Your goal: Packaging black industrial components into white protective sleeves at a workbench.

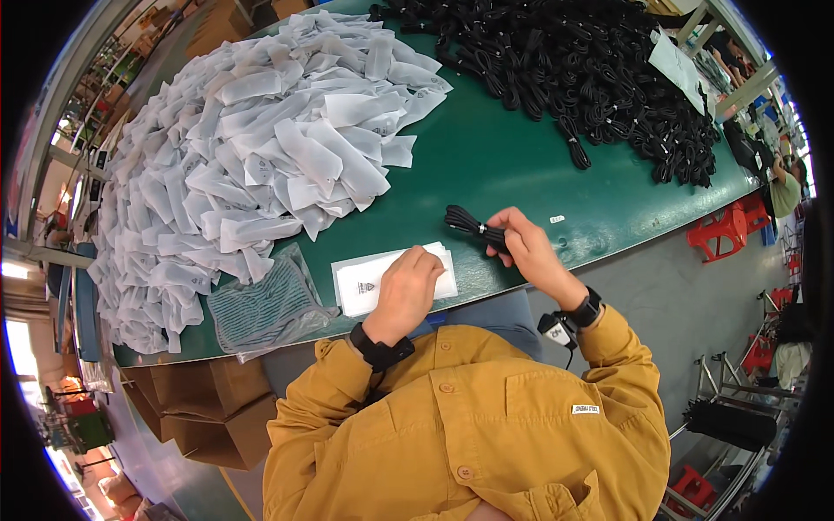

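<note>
Above the near edge of the green table, my right hand (530, 249) grips a coiled black cable (470, 223), its bundle sticking out to the left of my fingers. My left hand (405, 291) rests on a small stack of flat white frosted bags (354, 291) with a dark printed mark. Its fingers are bent together at the top bag's upper right part; the fingertips are partly hidden. A short gap lies between the cable and the bags.
A big heap of filled frosted bags (261, 148) covers the table's left side. Many bundled black cables (599, 78) are piled at the far right. A clear plastic bag with green-striped contents (265, 304) lies left of the stack. Cardboard boxes (208, 399) stand below; red stools (718, 233) are at right.
</note>
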Action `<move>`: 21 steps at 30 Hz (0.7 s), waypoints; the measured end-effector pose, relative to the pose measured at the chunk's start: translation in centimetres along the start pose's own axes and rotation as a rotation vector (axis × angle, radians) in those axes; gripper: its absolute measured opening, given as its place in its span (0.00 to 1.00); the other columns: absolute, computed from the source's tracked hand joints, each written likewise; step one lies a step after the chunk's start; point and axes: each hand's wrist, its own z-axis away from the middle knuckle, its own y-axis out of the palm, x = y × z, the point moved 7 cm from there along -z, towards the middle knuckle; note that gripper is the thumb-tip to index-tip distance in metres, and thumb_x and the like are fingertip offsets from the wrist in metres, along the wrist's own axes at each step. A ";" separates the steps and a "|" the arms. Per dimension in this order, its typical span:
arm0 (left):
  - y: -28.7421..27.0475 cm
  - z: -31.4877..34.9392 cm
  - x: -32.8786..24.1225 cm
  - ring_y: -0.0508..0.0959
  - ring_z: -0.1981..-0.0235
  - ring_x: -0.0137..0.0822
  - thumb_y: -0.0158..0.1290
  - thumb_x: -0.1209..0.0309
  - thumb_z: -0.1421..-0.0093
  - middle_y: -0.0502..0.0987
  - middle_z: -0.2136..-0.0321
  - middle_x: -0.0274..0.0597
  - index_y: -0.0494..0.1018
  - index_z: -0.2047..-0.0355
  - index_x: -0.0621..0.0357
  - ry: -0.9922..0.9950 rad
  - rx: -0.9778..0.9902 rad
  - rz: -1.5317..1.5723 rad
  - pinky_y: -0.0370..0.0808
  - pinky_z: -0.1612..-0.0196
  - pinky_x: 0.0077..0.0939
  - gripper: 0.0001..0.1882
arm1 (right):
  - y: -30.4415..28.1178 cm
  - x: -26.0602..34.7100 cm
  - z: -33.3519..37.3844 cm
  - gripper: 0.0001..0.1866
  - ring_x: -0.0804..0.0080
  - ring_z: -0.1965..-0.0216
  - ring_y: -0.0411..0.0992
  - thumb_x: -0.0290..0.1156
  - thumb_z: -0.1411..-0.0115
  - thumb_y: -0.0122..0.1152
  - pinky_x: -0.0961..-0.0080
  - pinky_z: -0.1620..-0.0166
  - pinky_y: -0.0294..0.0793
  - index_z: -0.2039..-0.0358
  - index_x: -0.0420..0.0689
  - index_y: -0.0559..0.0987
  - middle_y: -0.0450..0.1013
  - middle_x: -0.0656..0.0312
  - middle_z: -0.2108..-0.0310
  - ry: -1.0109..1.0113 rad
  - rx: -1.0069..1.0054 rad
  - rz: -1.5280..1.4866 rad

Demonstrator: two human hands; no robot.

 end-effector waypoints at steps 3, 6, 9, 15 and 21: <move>-0.2 0.4 0.7 0.76 0.73 0.43 0.57 0.80 0.44 0.74 0.72 0.44 0.73 0.69 0.64 -0.078 -0.037 0.106 0.73 0.69 0.29 0.04 | 0.7 0.0 2.2 0.10 0.81 0.76 0.68 0.23 0.34 0.44 0.80 0.70 0.69 0.54 0.39 0.70 0.75 0.62 0.74 -0.028 -0.020 -0.108; 0.0 0.5 1.8 0.75 0.75 0.38 0.56 0.80 0.42 0.74 0.73 0.44 0.73 0.68 0.64 -0.262 -0.010 0.243 0.72 0.69 0.27 0.03 | 0.6 0.9 3.8 0.09 0.64 0.76 0.73 0.23 0.35 0.46 0.67 0.69 0.72 0.55 0.41 0.72 0.76 0.55 0.74 -0.201 -0.104 0.025; -0.3 0.5 1.9 0.74 0.75 0.35 0.56 0.81 0.42 0.74 0.72 0.44 0.73 0.68 0.65 -0.273 -0.031 0.272 0.72 0.69 0.25 0.03 | 0.8 1.4 4.7 0.09 0.63 0.75 0.74 0.24 0.33 0.45 0.66 0.69 0.72 0.56 0.40 0.72 0.75 0.54 0.74 -0.400 -0.115 0.205; -1.3 0.3 1.2 0.74 0.72 0.36 0.56 0.82 0.43 0.74 0.71 0.44 0.72 0.68 0.64 -0.278 -0.080 0.337 0.72 0.67 0.27 0.04 | 1.6 2.6 5.2 0.08 0.68 0.77 0.72 0.26 0.31 0.44 0.71 0.72 0.70 0.56 0.38 0.71 0.75 0.57 0.75 -0.575 -0.014 0.410; -2.5 -0.5 -3.1 0.73 0.64 0.45 0.56 0.83 0.45 0.75 0.68 0.43 0.71 0.70 0.62 0.168 -0.046 0.191 0.71 0.61 0.32 0.05 | 3.3 -2.8 3.7 0.10 0.79 0.75 0.71 0.30 0.29 0.46 0.82 0.74 0.68 0.57 0.39 0.74 0.76 0.60 0.70 0.360 0.405 -0.716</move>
